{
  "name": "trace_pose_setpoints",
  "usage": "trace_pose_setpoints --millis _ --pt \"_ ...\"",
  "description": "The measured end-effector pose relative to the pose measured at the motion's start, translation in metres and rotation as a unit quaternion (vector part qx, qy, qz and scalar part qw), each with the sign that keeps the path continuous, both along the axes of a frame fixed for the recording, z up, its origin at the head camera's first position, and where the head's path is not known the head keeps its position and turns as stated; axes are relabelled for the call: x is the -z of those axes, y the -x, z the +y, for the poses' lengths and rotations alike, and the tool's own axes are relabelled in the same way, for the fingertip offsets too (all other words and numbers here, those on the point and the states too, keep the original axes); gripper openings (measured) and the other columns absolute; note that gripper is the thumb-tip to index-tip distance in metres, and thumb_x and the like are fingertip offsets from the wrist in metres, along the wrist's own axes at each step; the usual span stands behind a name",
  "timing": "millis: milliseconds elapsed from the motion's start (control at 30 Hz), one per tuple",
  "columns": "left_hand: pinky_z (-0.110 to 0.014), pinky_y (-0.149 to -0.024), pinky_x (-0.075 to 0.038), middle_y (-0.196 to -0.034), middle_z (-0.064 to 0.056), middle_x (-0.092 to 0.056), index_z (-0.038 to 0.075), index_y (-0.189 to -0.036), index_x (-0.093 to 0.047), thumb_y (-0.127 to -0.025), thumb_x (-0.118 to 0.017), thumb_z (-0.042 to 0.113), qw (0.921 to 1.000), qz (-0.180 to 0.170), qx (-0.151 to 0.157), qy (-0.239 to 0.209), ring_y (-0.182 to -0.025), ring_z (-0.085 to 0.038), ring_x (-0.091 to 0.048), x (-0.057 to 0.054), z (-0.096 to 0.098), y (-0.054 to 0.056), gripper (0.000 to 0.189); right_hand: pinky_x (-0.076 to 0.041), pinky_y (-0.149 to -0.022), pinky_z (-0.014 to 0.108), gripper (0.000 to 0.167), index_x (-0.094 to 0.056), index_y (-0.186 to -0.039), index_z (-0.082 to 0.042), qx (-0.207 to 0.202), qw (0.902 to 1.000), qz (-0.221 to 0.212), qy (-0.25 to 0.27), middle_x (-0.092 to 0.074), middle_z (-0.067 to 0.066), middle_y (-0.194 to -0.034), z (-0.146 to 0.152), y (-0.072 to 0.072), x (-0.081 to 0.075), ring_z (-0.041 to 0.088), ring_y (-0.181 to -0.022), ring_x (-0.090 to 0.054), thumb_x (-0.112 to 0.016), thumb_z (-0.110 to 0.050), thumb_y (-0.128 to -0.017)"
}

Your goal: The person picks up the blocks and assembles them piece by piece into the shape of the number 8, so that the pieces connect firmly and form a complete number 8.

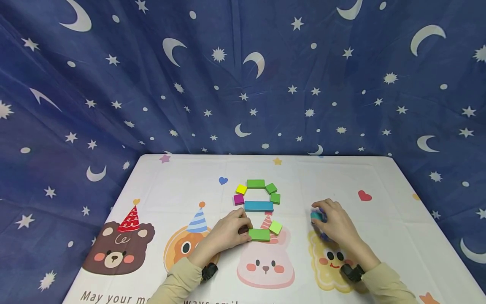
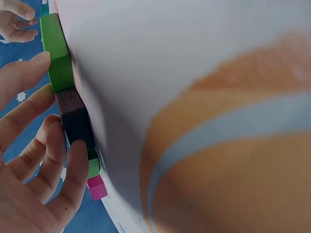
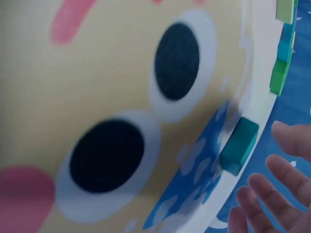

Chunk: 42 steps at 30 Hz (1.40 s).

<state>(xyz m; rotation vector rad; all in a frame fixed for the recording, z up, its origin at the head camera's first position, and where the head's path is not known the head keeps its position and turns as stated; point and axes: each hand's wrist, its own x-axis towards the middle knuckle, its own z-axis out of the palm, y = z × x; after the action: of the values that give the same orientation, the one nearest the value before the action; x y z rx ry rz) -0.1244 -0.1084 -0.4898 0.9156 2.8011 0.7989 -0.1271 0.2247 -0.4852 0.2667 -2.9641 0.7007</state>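
My left hand [image 1: 229, 230] has its fingers curled around a dark brown block [image 2: 75, 116], with the fingertips at its ends. In the left wrist view the thumb touches a long green block [image 2: 56, 43] that lies end to end with the brown one. A lime block [image 1: 275, 228] sits at the green block's far corner. My right hand [image 1: 339, 223] hovers by a teal block [image 3: 240, 145] on the right of the table. In the right wrist view its loosely bent fingers stand apart from that block.
Behind the left hand, a long blue block [image 1: 259, 206], a green block [image 1: 256, 184], a yellow block [image 1: 241, 189], a magenta block [image 1: 238, 199] and two small green blocks [image 1: 271, 188] form a ring. The white tablecloth [image 1: 182, 181] has printed animals; a starry blue curtain [image 1: 212, 76] hangs behind.
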Motion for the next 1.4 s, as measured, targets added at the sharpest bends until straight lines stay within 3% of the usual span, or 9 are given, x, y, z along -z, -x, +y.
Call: trace_pose_setpoints --millis 633,1400 --pt "-0.017 -0.062 -0.033 -0.092 0.001 -0.052 0.019 -0.093 -0.071 -0.08 -0.077 0.026 1.0 -0.001 0.0 0.001 -0.079 -0.007 -0.041 0.001 0.001 0.0 0.016 -0.047 -0.088 0.054 0.03 -0.066 -0.107 -0.007 0.001 0.9994 -0.033 -0.006 -0.064 0.011 -0.106 0.008 -0.001 0.009 0.032 -0.1 -0.056 -0.075 -0.015 -0.079" --pt "-0.018 -0.061 -0.032 -0.092 0.0 -0.053 0.019 -0.093 -0.071 -0.08 -0.077 0.027 1.0 0.002 -0.001 0.002 -0.079 -0.007 -0.041 0.0 0.0 0.0 0.016 -0.049 -0.083 0.05 0.028 -0.067 -0.105 -0.008 -0.006 0.9997 -0.022 0.0 -0.062 0.007 -0.101 0.004 0.003 0.011 0.025 -0.092 -0.056 -0.075 -0.015 -0.079"
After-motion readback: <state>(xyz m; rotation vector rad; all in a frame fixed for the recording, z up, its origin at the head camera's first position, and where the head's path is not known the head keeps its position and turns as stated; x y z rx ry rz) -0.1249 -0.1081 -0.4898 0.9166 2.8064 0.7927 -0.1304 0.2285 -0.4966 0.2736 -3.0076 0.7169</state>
